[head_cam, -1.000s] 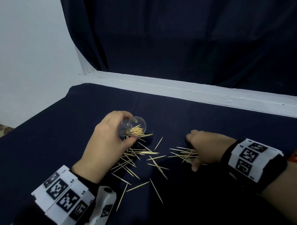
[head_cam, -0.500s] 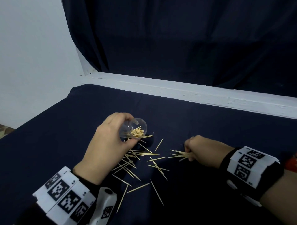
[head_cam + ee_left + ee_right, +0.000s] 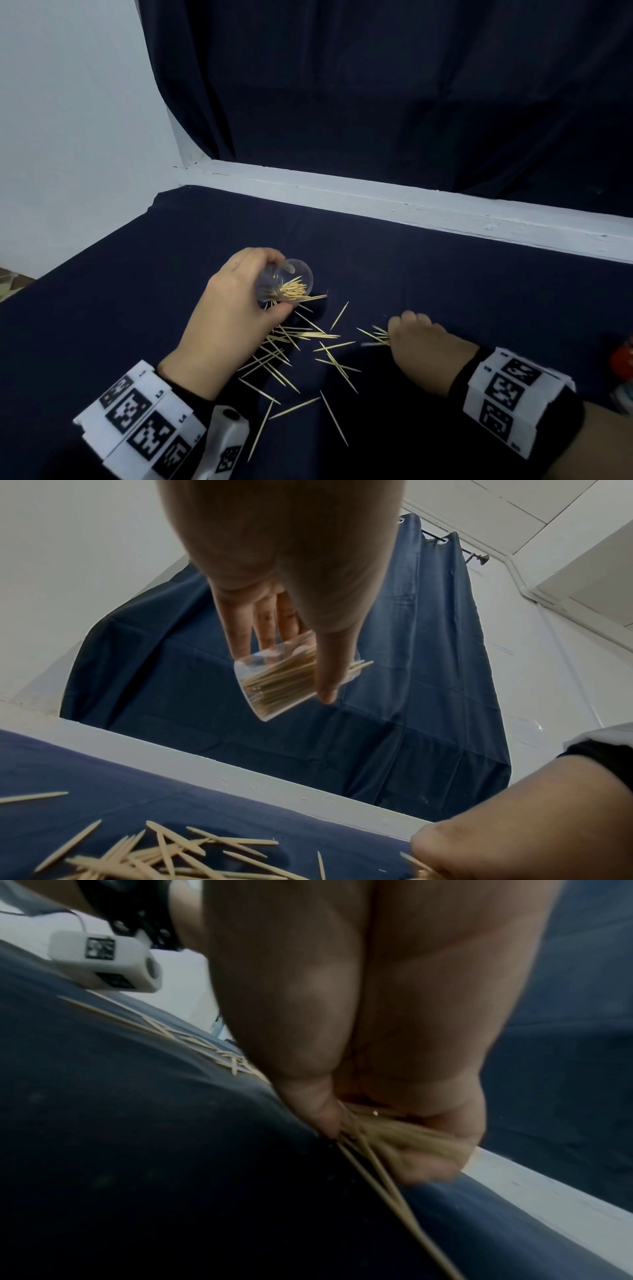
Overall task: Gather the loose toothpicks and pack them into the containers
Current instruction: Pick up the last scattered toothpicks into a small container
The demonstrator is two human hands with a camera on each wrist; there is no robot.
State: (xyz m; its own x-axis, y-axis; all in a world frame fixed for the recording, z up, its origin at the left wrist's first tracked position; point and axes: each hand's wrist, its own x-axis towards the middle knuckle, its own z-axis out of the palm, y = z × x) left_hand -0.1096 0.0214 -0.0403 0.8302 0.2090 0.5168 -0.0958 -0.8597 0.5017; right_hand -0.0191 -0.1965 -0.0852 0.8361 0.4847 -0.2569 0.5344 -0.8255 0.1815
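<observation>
Here the left hand [image 3: 236,315] has its grip around a clear cup [image 3: 286,281] tilted on its side above the worktop [image 3: 445,274], half full. The right hand [image 3: 416,337] pinches a bundle of toothpicks [image 3: 404,1137]; light, stiff, sharp, they likely fan out unless squeezed mid-length. More toothpicks [image 3: 294,346] lie loose between the hands.
</observation>
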